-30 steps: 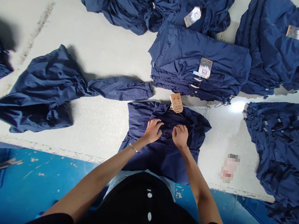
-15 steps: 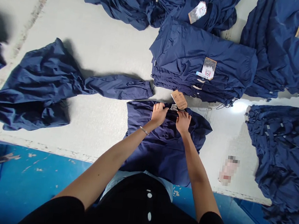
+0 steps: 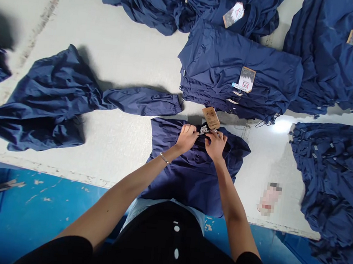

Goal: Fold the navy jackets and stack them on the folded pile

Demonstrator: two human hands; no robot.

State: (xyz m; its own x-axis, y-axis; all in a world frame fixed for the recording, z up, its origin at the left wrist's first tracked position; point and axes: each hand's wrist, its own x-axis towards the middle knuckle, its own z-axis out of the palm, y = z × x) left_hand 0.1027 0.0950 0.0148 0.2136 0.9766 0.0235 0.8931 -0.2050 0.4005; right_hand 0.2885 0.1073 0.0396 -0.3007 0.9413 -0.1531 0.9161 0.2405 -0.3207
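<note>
A navy garment point(image 3: 190, 184) lies spread on the white table right in front of me, its lower part against my body. My left hand point(image 3: 188, 137) is closed on the fabric at its far edge, left of a small white label point(image 3: 203, 129). Just right of that label, my right hand point(image 3: 215, 144) pinches the same edge, fingers bent over the cloth. A brown cardboard hang tag point(image 3: 211, 117) sticks out beyond the edge, above my right fingers. What my fingertips press together is partly hidden.
Beyond the garment lies a folded navy stack point(image 3: 240, 67) with a printed tag point(image 3: 246, 79). Another navy garment point(image 3: 54, 98) stretches along the left, its sleeve reaching toward the middle. Heaped navy clothes point(image 3: 342, 178) cover the right side. A blurred small object point(image 3: 269, 199) rests near the table's front edge.
Both hands stay at the garment's far edge. My left forearm has swung slightly left, and my right fingers have shifted a little left, closer to the label. The brown tag has tilted slightly.
</note>
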